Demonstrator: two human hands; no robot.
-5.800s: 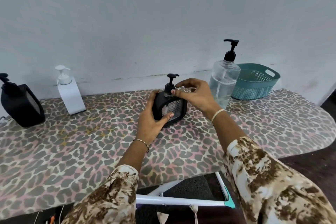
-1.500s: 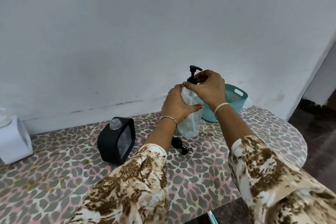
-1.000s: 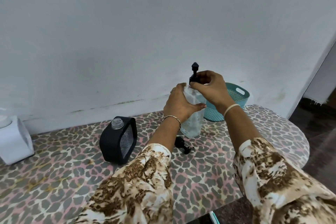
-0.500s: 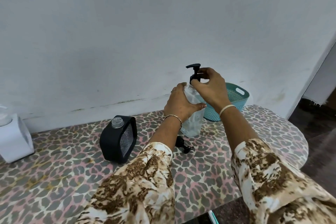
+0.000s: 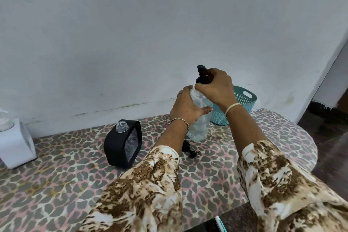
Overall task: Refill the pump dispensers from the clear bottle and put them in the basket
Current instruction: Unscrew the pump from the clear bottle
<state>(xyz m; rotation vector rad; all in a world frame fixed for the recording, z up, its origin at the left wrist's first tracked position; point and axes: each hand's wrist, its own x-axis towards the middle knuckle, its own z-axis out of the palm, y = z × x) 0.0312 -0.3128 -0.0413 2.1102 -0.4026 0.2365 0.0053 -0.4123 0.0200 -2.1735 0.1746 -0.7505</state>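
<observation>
**Both hands on the clear bottle**

Right of centre, the left hand (image 5: 185, 108) wraps its fingers and thumb around the clear bottle (image 5: 198, 128), which stands upright on the leopard-print board (image 5: 75, 175). The right hand (image 5: 216, 86) curls its fingers round the bottle's black pump (image 5: 201, 73). The black dispenser (image 5: 122, 147) stands uncapped at centre, with a loose pump head (image 5: 189, 149) lying beside the bottle's base. The teal basket (image 5: 243, 100) sits behind the bottle, and a white dispenser (image 5: 16, 147) is at the left edge.

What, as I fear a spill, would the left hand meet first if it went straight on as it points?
The clear bottle that the left hand grips; beyond it, probably the teal basket, though depth is unclear.
</observation>
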